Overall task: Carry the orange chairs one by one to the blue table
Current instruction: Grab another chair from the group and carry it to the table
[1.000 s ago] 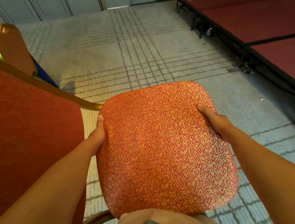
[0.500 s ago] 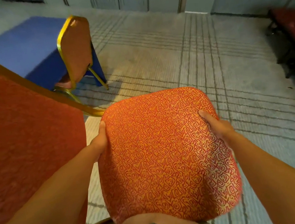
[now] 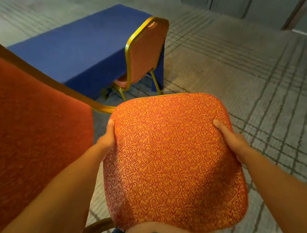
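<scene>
Orange chair [image 3: 171, 162] seat up, backrest left, front facing right.

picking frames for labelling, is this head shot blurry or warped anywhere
Head view: the carried chair is sharp, as are the left hand and right hand gripping its seat. Head view: the blue table and the standing chair beside it look smeared. Head view: the wide lens bows the carpet lines.
</scene>
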Available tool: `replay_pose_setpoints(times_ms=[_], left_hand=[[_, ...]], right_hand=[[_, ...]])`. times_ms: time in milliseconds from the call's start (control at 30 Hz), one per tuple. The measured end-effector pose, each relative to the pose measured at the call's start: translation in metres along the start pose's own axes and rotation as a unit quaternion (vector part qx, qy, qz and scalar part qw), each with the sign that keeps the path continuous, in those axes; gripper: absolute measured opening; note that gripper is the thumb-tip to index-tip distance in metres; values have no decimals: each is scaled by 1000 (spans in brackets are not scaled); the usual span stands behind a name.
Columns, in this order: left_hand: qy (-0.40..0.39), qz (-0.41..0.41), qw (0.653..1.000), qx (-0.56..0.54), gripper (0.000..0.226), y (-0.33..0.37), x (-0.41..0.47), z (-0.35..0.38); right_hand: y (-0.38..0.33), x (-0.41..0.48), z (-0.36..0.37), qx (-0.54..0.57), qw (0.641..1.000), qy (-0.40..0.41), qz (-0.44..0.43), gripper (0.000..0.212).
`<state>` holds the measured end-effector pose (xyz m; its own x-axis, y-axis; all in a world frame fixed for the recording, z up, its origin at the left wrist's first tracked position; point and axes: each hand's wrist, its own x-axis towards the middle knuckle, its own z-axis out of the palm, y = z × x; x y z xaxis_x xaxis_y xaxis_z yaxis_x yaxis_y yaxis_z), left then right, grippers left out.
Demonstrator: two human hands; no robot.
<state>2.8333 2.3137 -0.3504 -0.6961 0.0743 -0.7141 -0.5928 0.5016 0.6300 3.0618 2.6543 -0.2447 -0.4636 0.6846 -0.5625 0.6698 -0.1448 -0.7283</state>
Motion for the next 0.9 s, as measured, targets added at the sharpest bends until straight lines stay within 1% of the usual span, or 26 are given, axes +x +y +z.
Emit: replay_pose_setpoints(times_ms=[67, 133, 167, 233, 267, 300, 333, 367, 400, 433, 467, 500, 567, 600, 667, 700, 767, 800, 900], left_hand=[[23, -16, 999, -32, 144, 9, 7, -8], [62, -28, 995, -79, 139, 29, -4, -22], [86, -30, 991, -99, 134, 38, -9, -30], [130, -40, 981, -137, 113, 56, -21, -47], [143, -41, 976, -159, 102, 59, -19, -53], [153, -43, 970, -186, 93, 60, -18, -62], [165, -45, 963, -210, 89, 59, -15, -71], [182, -58, 954, -233, 90, 54, -13, -80], [195, -66, 948, -241, 96, 48, -11, -85], [211, -88, 939, -258, 103, 40, -10, -92], [230, -109, 927, -276, 106, 35, -9, -98], [246, -124, 914, -298, 104, 29, -6, -102], [274, -130, 890, -341, 91, 27, -8, -104], [284, -128, 875, -370, 86, 24, -5, -103], [298, -132, 851, -412, 80, 24, -5, -97], [317, -148, 824, -445, 78, 17, -5, -90], [345, -184, 792, -469, 79, 8, -7, -77], [362, -189, 770, -491, 80, 5, -11, -68], [379, -222, 698, -566, 83, -8, -17, -39]], right_hand=[[-31, 24, 18, -21, 999, -20, -16, 108], [-65, 54, 42, -54, 997, -45, -23, 120], [-82, 70, 55, -62, 996, -62, -35, 129], [-124, 89, 90, -97, 989, -95, -51, 140], [-144, 89, 105, -107, 985, -112, -71, 139], [-164, 87, 123, -118, 980, -134, -91, 130], [-183, 88, 143, -133, 973, -160, -102, 116], [-197, 93, 164, -154, 966, -176, -114, 105], [-207, 97, 178, -171, 960, -183, -122, 103], [-220, 102, 198, -197, 951, -198, -130, 108], [-233, 106, 218, -222, 941, -217, -137, 114], [-247, 111, 238, -242, 929, -238, -149, 121], [-271, 118, 277, -277, 907, -272, -161, 135], [-285, 120, 300, -296, 891, -302, -164, 133], [-304, 121, 335, -326, 861, -353, -169, 111], [-313, 125, 360, -353, 840, -375, -172, 104], [-319, 127, 391, -393, 810, -399, -176, 103], [-320, 127, 408, -413, 789, -416, -184, 103], [-317, 119, 450, -466, 732, -456, -199, 103]])
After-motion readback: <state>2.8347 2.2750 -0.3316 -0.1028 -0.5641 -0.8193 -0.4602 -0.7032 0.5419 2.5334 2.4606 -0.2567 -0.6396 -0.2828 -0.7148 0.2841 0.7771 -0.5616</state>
